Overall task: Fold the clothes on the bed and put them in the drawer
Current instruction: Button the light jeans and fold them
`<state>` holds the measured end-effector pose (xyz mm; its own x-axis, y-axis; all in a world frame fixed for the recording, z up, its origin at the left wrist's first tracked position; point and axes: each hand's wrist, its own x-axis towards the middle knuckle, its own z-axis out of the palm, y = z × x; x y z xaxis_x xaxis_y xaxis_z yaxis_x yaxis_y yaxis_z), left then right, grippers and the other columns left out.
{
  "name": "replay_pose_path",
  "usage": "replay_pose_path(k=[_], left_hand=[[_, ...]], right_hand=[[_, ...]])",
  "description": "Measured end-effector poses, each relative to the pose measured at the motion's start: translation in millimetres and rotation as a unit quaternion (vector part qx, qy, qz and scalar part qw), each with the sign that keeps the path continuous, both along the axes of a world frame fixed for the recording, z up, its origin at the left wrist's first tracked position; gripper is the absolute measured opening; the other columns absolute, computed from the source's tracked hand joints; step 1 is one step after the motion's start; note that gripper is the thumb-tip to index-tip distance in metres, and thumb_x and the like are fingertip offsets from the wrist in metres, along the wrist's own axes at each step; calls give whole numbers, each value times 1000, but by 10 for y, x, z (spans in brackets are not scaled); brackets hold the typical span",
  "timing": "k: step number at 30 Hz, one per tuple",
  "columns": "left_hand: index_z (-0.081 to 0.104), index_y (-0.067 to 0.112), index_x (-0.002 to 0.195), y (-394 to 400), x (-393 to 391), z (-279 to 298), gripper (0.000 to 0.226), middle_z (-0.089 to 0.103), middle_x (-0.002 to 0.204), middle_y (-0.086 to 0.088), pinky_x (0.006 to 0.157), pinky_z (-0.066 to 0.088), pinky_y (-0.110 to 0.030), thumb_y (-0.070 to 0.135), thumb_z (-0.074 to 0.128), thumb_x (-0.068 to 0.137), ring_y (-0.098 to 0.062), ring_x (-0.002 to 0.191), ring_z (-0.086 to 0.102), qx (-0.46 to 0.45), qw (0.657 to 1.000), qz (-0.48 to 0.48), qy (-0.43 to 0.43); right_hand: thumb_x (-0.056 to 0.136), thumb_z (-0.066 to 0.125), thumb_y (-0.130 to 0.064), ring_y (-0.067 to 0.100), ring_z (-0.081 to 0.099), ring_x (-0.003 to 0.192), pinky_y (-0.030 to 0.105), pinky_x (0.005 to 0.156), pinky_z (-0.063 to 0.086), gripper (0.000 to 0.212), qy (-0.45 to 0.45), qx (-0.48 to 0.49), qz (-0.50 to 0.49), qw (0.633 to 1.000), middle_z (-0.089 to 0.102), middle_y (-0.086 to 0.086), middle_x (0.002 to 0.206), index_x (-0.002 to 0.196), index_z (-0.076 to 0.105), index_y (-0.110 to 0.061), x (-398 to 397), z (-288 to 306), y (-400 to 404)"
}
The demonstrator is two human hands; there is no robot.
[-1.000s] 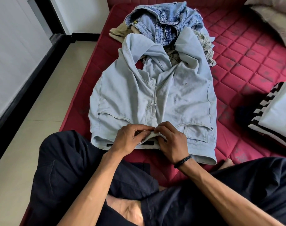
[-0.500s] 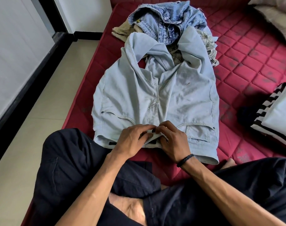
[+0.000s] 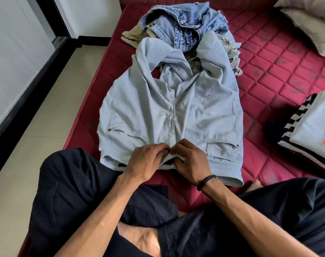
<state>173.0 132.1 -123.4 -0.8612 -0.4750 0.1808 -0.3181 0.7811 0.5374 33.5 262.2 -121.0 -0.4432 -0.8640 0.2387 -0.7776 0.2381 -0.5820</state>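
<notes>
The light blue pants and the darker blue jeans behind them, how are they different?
The light blue pants are pale and spread out, front up, near the person; the darker blue jeans are crumpled on the far pile. The left hand and right hand pinch the light pants' waistband; nothing touches the darker jeans. Both look like denim and lie on the red mattress.

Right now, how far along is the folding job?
Done: a folded stack sits at the bed's right edge. In hand: the left hand and right hand pinch the waistband of the light jeans, which lie spread out, not yet folded. Left: the pile of darker denim and other clothes beyond them. No drawer is in view.
</notes>
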Motion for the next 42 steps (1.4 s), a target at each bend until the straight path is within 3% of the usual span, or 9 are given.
replay_pose_path(k=[6,12,14,17,21,26,33,39,42], left_hand=[[54,29,100,172,-126,-41,11,69,82,8,55,45,-32,33,45,105,-19,71,68,-113,988,90,-62],[61,27,88,45,-183,53,20,68,72,11,64,46,-31,40,52,101,-15,73,68,47,990,109,-72],[67,20,77,-136,-218,161,35,66,62,12,59,47,-28,45,58,101,-9,62,67,158,976,147,-32],[73,21,84,-469,-457,264,20,71,73,10,65,51,-24,34,67,97,-5,65,65,110,977,173,52],[79,19,102,-838,-865,149,13,78,92,5,82,57,-32,15,70,94,-9,79,69,128,986,99,34],[79,23,87,-1039,-1087,-26,30,74,78,11,65,49,-15,52,84,79,-5,76,69,206,957,203,-37],[74,21,66,-1151,-1235,-106,61,71,60,14,61,51,-19,80,83,53,-2,62,67,230,941,236,-76],[72,22,62,-1192,-1239,-98,65,69,59,14,59,51,-20,84,82,48,0,60,66,201,948,237,-65],[74,23,66,-1215,-1205,-92,60,70,60,16,62,52,-18,80,84,51,2,62,66,212,949,222,-70]], right_hand=[[76,68,-17,5,68,81,33,77,59,23,-108,65,36,991,71,-14,92,93,79,-28,-226,99,-49],[88,77,-43,4,69,83,28,80,58,17,-188,134,68,971,69,-11,94,85,81,-26,-365,198,-58],[92,70,-51,4,67,78,26,75,55,34,-163,170,61,970,69,-9,88,78,79,-22,-377,221,-88],[93,72,-35,4,66,69,27,70,55,21,-123,159,28,979,70,-9,74,78,74,-21,-410,228,-229],[92,63,-21,28,67,83,40,71,55,13,-9,112,-63,992,70,1,93,97,75,-22,-547,147,-611],[89,60,-18,33,59,73,33,57,39,18,3,114,-94,989,56,4,81,71,61,-14,-645,-22,-941],[85,78,-27,23,64,71,32,57,45,8,-62,-9,-157,986,68,-2,83,83,76,-19,-678,-219,-898],[86,78,-33,19,65,74,34,61,52,11,-86,-15,-133,987,70,-6,86,92,77,-25,-708,-231,-941],[86,77,-31,18,65,76,24,56,42,11,-59,-19,-122,991,70,-7,91,97,78,-27,-678,-271,-935]])
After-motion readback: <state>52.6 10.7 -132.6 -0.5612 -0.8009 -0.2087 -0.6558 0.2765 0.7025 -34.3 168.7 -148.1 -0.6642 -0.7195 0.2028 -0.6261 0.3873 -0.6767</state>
